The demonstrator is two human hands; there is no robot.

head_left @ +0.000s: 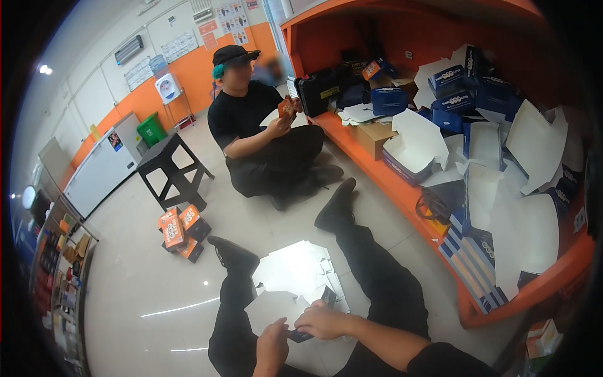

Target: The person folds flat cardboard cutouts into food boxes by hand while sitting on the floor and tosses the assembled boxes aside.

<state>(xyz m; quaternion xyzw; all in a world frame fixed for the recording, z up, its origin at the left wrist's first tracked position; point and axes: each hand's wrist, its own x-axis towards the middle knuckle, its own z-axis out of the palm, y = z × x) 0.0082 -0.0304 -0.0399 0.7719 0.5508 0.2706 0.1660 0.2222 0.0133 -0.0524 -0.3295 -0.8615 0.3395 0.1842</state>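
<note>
Between my outstretched legs I work on a partly folded carton [273, 311], white inside and dark blue outside. My left hand [272, 344] pinches its near left corner. Close beside it, my right hand [323, 322] is closed on the carton's near edge, by a raised dark blue flap. The fingertips of both hands are partly hidden by the carton and each other. Just beyond, and partly under the carton, a pile of flat white carton blanks [301, 267] lies on the tiled floor between my shins.
Another person [251, 119] sits cross-legged ahead, holding a small orange box [286, 107]. Several orange and blue boxes [171, 229] lie near a black stool [173, 164]. On the right, an orange shelf [402, 217] bears many open white-and-blue cartons [418, 141] and a black case [323, 91].
</note>
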